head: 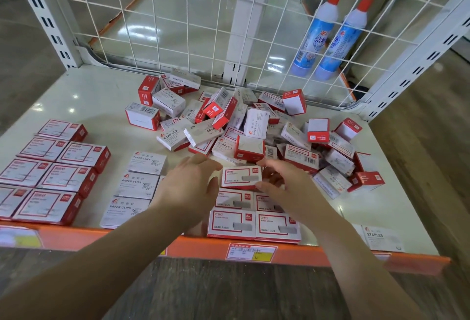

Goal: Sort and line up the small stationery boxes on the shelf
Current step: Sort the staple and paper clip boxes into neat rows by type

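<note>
Head view, left hand: we see our left hand (189, 185) half open, fingers curved, its fingertips on the left end of a red-framed box (241, 178).
Head view, right hand: our right hand (282, 183) is half open too, thumb on the box's near right corner and fingers curled behind its right end; together both hands grip this one box.
Held box: it sits level at the far end of the red-framed rows (254, 220), just above or on them; we cannot tell if it touches.
Shelf: the white shelf (89, 101) has an orange front edge (198, 246) with a price tag (250, 252).
Sorted on the left: red boxes (50, 174) in lined rows, then a column of paper clip boxes (134, 187) just beside our left wrist.
Unsorted pile: a loose heap of boxes (244, 126) lies right behind our hands, many tilted or on edge.
Far right: one staples box (382, 238) lies alone at the front edge.
Behind: a wire grid (178, 22) backs the shelf, with two blue bottles (328, 37) beyond it.
</note>
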`<state>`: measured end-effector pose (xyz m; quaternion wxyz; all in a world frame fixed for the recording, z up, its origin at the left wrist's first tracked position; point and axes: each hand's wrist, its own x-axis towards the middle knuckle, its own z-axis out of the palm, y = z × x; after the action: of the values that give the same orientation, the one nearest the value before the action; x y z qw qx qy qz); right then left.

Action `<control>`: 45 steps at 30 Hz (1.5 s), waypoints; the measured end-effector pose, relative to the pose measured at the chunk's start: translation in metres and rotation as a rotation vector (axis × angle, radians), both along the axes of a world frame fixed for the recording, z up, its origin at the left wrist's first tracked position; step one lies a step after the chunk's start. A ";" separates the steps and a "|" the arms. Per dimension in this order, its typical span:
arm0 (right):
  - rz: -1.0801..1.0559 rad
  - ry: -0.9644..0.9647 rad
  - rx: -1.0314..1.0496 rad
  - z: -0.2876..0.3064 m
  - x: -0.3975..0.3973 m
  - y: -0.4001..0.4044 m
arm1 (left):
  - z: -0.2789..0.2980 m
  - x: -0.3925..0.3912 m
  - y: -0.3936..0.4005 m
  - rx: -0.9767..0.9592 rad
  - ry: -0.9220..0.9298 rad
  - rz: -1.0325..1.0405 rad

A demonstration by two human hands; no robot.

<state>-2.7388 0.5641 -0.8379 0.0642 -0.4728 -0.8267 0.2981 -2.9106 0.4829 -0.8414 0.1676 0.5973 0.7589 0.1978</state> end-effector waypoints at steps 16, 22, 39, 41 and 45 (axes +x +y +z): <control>-0.019 -0.003 -0.093 -0.008 -0.010 0.002 | -0.005 -0.002 0.015 -0.147 0.173 -0.187; -0.017 0.000 -0.088 -0.010 -0.011 0.001 | -0.008 0.000 0.018 -0.159 0.145 -0.207; -0.040 -0.005 -0.111 -0.008 -0.012 0.001 | -0.006 0.002 0.019 -0.172 0.055 -0.134; -0.035 -0.007 -0.099 -0.008 -0.012 0.000 | -0.005 0.002 0.019 -0.174 0.060 -0.134; -0.036 0.006 0.012 -0.010 -0.009 -0.001 | -0.004 0.002 0.016 -0.142 0.075 -0.129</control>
<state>-2.7482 0.5631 -0.8479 0.0750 -0.4862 -0.8196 0.2936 -2.9086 0.4990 -0.8449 0.1935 0.6385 0.7368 0.1097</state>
